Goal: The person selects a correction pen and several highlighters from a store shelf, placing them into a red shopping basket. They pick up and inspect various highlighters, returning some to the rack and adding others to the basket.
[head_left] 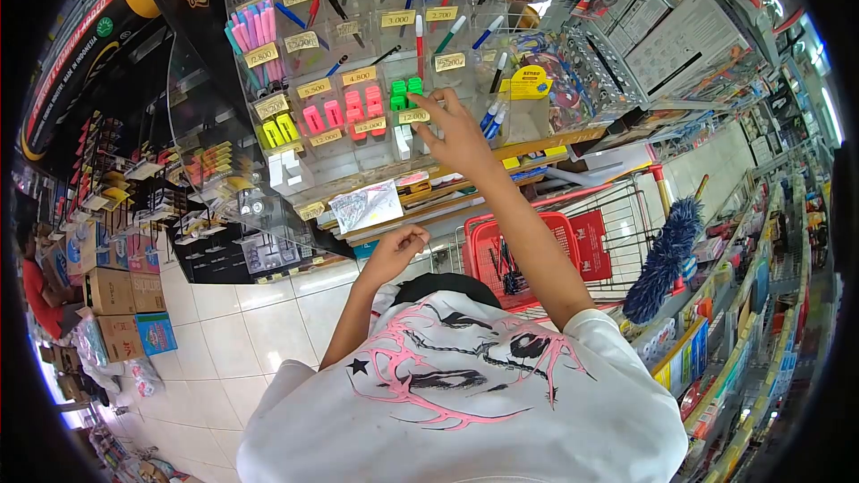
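Note:
My right hand reaches into the display rack, its fingertips at the green highlighters above a price tag. Whether it grips one of them is hard to tell. Pink highlighters and yellow highlighters stand in the compartments to the left. White items show just below the green ones. My left hand hangs in front of the rack with its fingers curled together, below a plastic-wrapped packet; anything inside the fingers is too small to make out.
A shopping cart with a red basket stands right of my body. A blue duster sticks out beside it. Cardboard boxes are stacked at far left, near a person in red. Shelves line the right.

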`<action>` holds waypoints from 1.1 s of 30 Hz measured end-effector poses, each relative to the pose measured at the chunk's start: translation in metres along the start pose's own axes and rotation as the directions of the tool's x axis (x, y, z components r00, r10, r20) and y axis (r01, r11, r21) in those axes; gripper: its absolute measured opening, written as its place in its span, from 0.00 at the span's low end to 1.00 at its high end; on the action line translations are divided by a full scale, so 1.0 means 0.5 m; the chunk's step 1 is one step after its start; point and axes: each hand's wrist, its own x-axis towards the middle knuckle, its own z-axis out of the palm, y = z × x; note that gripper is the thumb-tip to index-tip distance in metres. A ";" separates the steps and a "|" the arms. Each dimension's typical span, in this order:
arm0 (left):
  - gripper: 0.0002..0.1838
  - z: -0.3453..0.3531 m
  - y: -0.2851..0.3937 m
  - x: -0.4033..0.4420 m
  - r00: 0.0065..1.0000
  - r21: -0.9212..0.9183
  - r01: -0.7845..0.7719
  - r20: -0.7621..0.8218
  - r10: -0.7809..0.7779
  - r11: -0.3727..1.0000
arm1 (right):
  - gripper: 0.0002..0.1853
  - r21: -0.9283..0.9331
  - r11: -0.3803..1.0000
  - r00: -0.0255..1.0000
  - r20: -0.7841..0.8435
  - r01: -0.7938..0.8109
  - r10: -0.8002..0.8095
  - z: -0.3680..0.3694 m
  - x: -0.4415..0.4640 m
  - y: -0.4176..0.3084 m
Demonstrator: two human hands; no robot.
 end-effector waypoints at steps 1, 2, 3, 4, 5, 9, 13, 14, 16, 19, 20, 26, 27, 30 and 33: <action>0.10 0.001 0.000 0.000 1.000 0.003 -0.005 -0.002 0.005 1.000 | 0.22 0.062 0.998 0.999 -0.032 0.007 -0.005 -0.005 -0.007 0.001; 0.10 0.001 -0.001 -0.002 1.000 0.004 -0.001 -0.001 0.001 1.000 | 0.22 0.065 0.998 0.999 -0.032 0.003 -0.001 -0.011 -0.020 0.003; 0.10 0.000 -0.002 -0.003 1.000 0.009 -0.005 -0.009 0.005 1.000 | 0.18 0.134 0.989 0.994 -0.081 -0.065 0.076 -0.020 -0.040 0.007; 0.10 -0.001 0.000 -0.004 1.000 0.014 -0.008 -0.019 0.008 1.000 | 0.15 0.206 0.970 0.980 -0.123 -0.128 0.155 -0.030 -0.062 0.013; 0.10 -0.003 0.004 -0.006 1.000 0.015 -0.002 -0.022 0.002 1.000 | 0.11 0.216 0.969 0.966 -0.203 -0.116 0.161 -0.030 -0.090 0.035; 0.11 -0.013 -0.015 -0.013 0.998 0.048 0.067 -0.008 -0.066 0.997 | 0.16 0.168 0.890 0.854 -0.252 -0.424 0.454 -0.041 -0.291 0.137; 0.13 -0.007 -0.029 -0.016 0.997 0.057 0.072 0.030 -0.074 0.996 | 0.22 0.196 0.612 0.586 -0.178 -0.766 0.790 0.008 -0.693 0.241; 0.13 -0.002 0.003 -0.017 0.984 0.107 0.165 0.049 -0.171 0.980 | 0.23 0.024 0.597 0.589 -0.137 -0.802 0.797 0.028 -0.838 0.264; 0.14 0.009 -0.005 -0.009 0.987 0.110 0.126 0.086 -0.135 0.986 | 0.26 -0.332 0.510 0.511 0.094 -0.793 0.855 -0.002 -0.960 0.207; 0.14 0.030 0.016 0.013 0.967 0.129 0.156 0.182 -0.178 0.979 | 0.22 -0.141 0.391 0.387 0.059 -0.909 0.920 0.046 -0.915 0.204; 0.13 0.037 0.002 0.025 0.949 0.147 0.199 0.217 -0.228 0.969 | 0.20 -0.247 0.404 0.410 0.029 -0.881 0.911 0.045 -0.913 0.193; 0.11 0.183 -0.091 0.122 0.883 0.320 0.113 0.401 -0.242 0.941 | 0.20 -0.464 0.240 0.237 0.066 -0.853 0.969 0.034 -0.918 0.157; 0.11 0.223 -0.124 0.143 0.888 0.355 -0.022 0.436 -0.145 0.935 | 0.20 -0.496 0.202 0.198 0.062 -0.844 0.978 0.039 -0.917 0.162; 0.11 0.349 -0.222 0.197 0.871 0.464 -0.313 0.488 0.056 0.828 | 0.20 -0.539 0.123 0.090 0.087 -0.833 0.992 0.046 -0.919 0.185; 0.11 0.430 -0.317 0.179 0.838 0.692 -0.449 0.545 -0.002 0.565 | 0.20 -0.538 0.088 0.008 0.149 -0.838 0.989 0.029 -0.892 0.176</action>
